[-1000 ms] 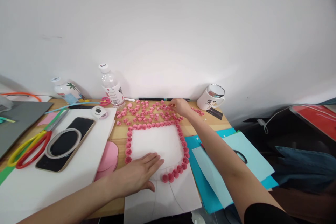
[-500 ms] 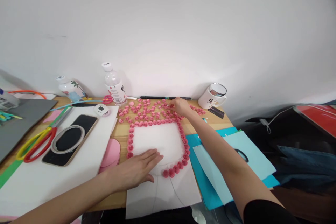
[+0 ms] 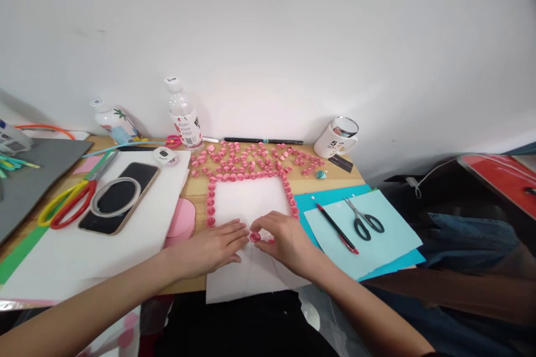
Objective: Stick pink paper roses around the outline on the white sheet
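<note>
Between the thumb and fingers of my right hand (image 3: 285, 240) is a pink rolled-paper rose (image 3: 255, 237), low over the white sheet (image 3: 247, 201). My left hand (image 3: 213, 245) lies flat on the sheet's left part, fingers stretched out and close to that rose. Pink paper roses line the sheet: a top row (image 3: 238, 177), a left column (image 3: 210, 202) and a right column (image 3: 290, 196). My right hand hides most of the lower right of this border. Faint pencil lines show on the lower sheet. Many loose pink roses (image 3: 234, 164) lie beyond the top row.
At right, black-handled scissors (image 3: 363, 222) and a pen (image 3: 337, 228) lie on light blue paper (image 3: 377, 240). A mug (image 3: 336, 138) and a bottle (image 3: 185, 120) stand by the wall. At left are a phone (image 3: 146, 178), a tape ring (image 3: 133, 201) and red-yellow scissors (image 3: 71, 203).
My right hand has come back from the loose roses to the sheet, now with a rose in its fingers. My left hand stays flat on the sheet. The view has shifted slightly.
</note>
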### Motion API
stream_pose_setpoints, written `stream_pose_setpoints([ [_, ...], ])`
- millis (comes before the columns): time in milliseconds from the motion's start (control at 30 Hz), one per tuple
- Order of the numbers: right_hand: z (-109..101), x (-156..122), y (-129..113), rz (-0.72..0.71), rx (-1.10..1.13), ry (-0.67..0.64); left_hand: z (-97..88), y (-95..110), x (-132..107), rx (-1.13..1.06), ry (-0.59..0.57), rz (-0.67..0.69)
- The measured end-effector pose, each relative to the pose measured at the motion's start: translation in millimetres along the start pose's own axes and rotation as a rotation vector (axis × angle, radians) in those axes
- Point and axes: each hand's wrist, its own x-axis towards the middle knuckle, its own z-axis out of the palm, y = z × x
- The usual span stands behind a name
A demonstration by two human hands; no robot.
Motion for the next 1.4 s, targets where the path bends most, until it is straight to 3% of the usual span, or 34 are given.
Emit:
stream_pose_setpoints([
  [167, 28.7, -12.9, -1.3, 0.059, -0.050, 0.018, 7.2, 4.1, -0.8, 0.086, -0.010, 0.021],
  [367, 40.9, -15.5, 0.1, 0.076, -0.165, -0.019, 11.6, 8.2, -1.0, 0.174, 0.078, 0.068],
  [467, 42.8, -16.3, 0.6, 0.078, -0.165, -0.008, 11.0, 10.0, -0.5, 0.193, 0.097, 0.075],
  [700, 46.2, -17.5, 6.8, 0.057, -0.078, 0.029, 3.8, 13.3, 3.2, 0.194, -0.015, 0.075],
  [1133, 42.6, -14.9, 10.4, 0.068, 0.027, 0.044, 2.2, 18.3, 7.5, 0.142, -0.050, 0.005],
  [1400, 34.9, -14.2, 8.8, 0.073, 0.040, -0.039, 6.8, 15.2, 6.3, 0.083, -0.042, 0.010],
])
